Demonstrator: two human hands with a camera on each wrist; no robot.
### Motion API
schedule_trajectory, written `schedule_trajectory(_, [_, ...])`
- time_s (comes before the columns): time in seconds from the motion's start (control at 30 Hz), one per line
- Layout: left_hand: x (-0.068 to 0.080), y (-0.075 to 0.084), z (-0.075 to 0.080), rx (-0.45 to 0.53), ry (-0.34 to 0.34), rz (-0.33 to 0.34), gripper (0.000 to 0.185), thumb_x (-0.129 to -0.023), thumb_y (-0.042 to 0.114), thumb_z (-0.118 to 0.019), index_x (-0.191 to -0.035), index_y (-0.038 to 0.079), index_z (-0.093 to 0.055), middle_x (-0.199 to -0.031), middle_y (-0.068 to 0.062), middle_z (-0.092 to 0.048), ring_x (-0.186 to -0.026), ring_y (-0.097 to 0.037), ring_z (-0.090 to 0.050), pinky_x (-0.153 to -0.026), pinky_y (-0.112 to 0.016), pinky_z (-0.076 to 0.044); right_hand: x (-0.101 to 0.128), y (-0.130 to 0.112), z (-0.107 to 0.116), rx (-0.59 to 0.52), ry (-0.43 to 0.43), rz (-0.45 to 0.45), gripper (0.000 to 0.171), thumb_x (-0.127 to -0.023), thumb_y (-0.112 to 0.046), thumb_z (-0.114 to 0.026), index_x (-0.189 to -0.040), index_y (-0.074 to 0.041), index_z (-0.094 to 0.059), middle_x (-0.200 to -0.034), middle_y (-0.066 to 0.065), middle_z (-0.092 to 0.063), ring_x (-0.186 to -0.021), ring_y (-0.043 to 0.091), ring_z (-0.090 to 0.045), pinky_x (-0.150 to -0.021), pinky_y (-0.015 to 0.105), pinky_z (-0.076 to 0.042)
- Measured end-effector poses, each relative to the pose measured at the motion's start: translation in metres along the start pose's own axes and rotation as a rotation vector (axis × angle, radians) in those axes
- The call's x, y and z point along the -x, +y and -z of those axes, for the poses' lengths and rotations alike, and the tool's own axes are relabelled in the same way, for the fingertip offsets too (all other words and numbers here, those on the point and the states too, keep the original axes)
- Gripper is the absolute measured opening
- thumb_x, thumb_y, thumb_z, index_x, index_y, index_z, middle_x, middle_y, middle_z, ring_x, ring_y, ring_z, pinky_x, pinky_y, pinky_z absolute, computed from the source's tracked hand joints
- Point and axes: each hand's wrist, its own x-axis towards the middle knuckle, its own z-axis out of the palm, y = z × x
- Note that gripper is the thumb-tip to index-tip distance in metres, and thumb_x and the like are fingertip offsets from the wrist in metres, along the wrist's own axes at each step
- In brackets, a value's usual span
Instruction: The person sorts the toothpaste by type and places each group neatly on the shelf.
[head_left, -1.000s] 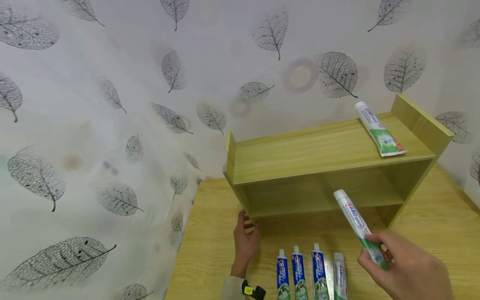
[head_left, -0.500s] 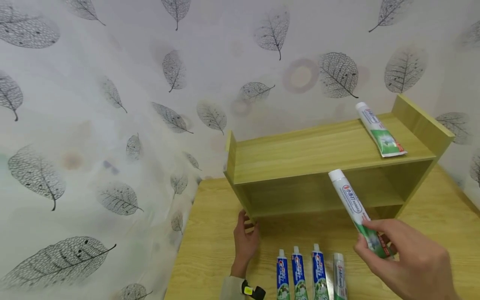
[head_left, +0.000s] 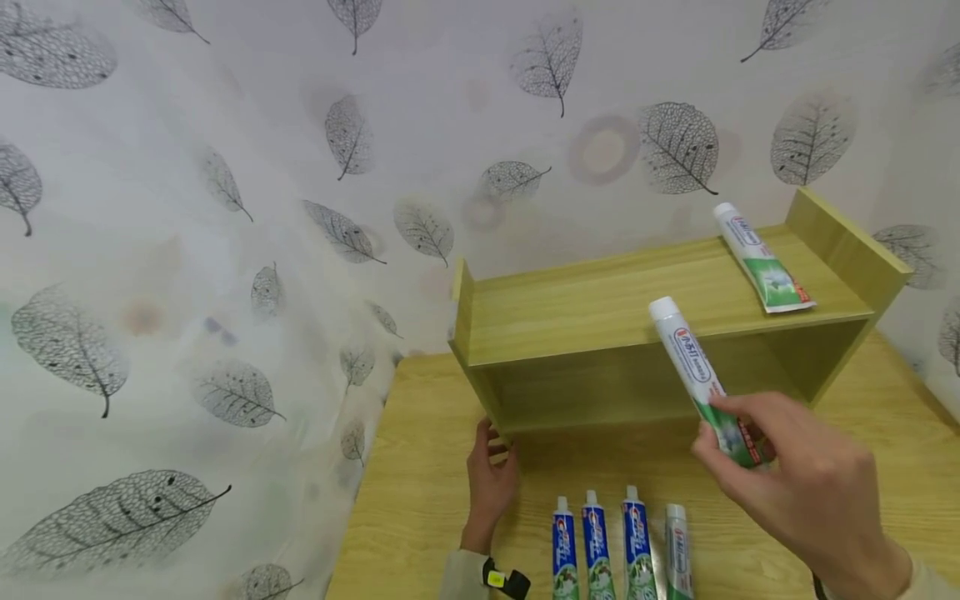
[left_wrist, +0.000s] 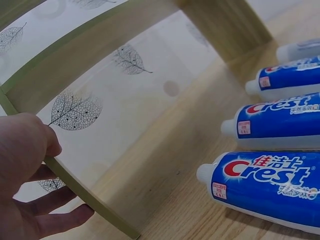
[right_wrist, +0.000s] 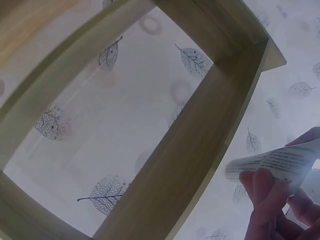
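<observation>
At far right, the right hand (head_left: 802,475) pinches a white-and-green toothpaste tube (head_left: 692,367), best squeezed lightly; the left hand (head_left: 492,479), gripping a yellowish wooden box shelf (head_left: 577,317), should steady that.

Examiner: Displacement noted?

Inspector: Right hand (head_left: 798,475) has raised the white-and-green tube (head_left: 693,367); its cap (head_left: 663,308), formerly before the lower compartment (head_left: 577,387), now overlaps the upper shelf (head_left: 562,312) in head view. Right sleeve (head_left: 926,581) has entered, lower right.
</observation>
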Motion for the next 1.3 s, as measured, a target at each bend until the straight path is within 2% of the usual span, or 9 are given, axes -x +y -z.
schedule_trajectory(0.17, [0.001,0.000,0.000,0.009,-0.013,0.021,0.056,-0.103,0.002,-0.071,-0.153,0.019,-0.055,-0.122,-0.017,-0.072,-0.096,-0.027,-0.076,-0.075,-0.030,-0.066,-0.021,0.007,-0.008,0.014,0.023,0.029,0.053,-0.095,-0.045,-0.053,-0.091,0.002,-0.078,-0.071,0.011,-0.073,-0.050,0.002,-0.042,-0.042,0.016,-0.031])
schedule_trajectory(0.4, [0.002,-0.004,0.003,0.016,0.002,0.010,0.056,-0.103,0.002,-0.071,-0.153,0.020,-0.056,-0.122,-0.017,-0.072,-0.096,-0.029,-0.077,-0.075,-0.028,-0.066,-0.049,0.013,-0.025,0.010,0.043,0.074,0.043,-0.091,-0.034,-0.056,-0.091,0.004,-0.075,-0.067,0.014,-0.071,-0.047,0.009,-0.043,-0.041,0.020,-0.030])
schedule_trajectory(0.5, [0.005,-0.006,0.004,0.013,0.015,0.001,0.056,-0.102,-0.001,-0.071,-0.152,0.019,-0.056,-0.121,-0.017,-0.072,-0.094,-0.031,-0.077,-0.074,-0.025,-0.064,-0.055,0.017,-0.030,-0.024,0.016,0.056,0.034,-0.086,-0.028,-0.064,-0.092,0.003,-0.075,-0.065,0.011,-0.067,-0.048,0.008,-0.042,-0.041,0.020,-0.031])
schedule_trajectory(0.6, [0.007,-0.006,0.002,0.020,0.023,-0.038,0.055,-0.101,-0.004,-0.069,-0.151,0.014,-0.056,-0.119,-0.019,-0.071,-0.091,-0.036,-0.076,-0.072,-0.025,-0.064,-0.062,0.021,-0.031,-0.029,-0.023,0.029,0.028,-0.082,-0.022,-0.072,-0.095,0.002,-0.075,-0.065,0.009,-0.067,-0.049,0.006,-0.042,-0.042,0.019,-0.031])
schedule_trajectory(0.77, [0.005,-0.002,-0.001,0.023,0.025,-0.085,0.054,-0.101,-0.007,-0.067,-0.151,0.009,-0.055,-0.118,-0.022,-0.071,-0.089,-0.043,-0.076,-0.070,-0.028,-0.066,-0.079,0.023,-0.030,0.041,-0.084,-0.009,0.024,-0.084,-0.020,-0.073,-0.098,0.000,-0.073,-0.067,0.008,-0.067,-0.049,0.008,-0.044,-0.043,0.022,-0.032])
schedule_trajectory(1.0, [0.005,-0.001,0.000,0.022,0.019,-0.020,0.055,-0.101,-0.004,-0.071,-0.150,0.018,-0.058,-0.118,-0.017,-0.073,-0.090,-0.036,-0.077,-0.071,-0.025,-0.064,-0.101,0.026,-0.042,0.057,-0.155,-0.062,0.021,-0.084,-0.015,-0.077,-0.097,0.000,-0.070,-0.067,0.008,-0.064,-0.049,0.015,-0.041,-0.045,0.028,-0.031])
schedule_trajectory(1.13, [0.004,-0.001,0.000,0.026,0.013,-0.006,0.056,-0.101,-0.003,-0.071,-0.151,0.020,-0.058,-0.118,-0.015,-0.073,-0.092,-0.037,-0.078,-0.071,-0.023,-0.063,-0.109,0.029,-0.053,0.059,-0.202,-0.113,0.021,-0.085,-0.015,-0.079,-0.097,-0.001,-0.070,-0.066,0.009,-0.063,-0.050,0.017,-0.042,-0.044,0.030,-0.030])
schedule_trajectory(1.3, [0.003,-0.002,0.000,0.024,0.013,0.006,0.056,-0.102,-0.002,-0.071,-0.151,0.022,-0.057,-0.119,-0.014,-0.073,-0.092,-0.035,-0.077,-0.072,-0.023,-0.063,-0.112,0.030,-0.064,0.067,-0.216,-0.145,0.023,-0.084,-0.017,-0.079,-0.097,0.000,-0.070,-0.072,0.015,-0.068,-0.053,0.022,-0.048,-0.046,0.032,-0.031])
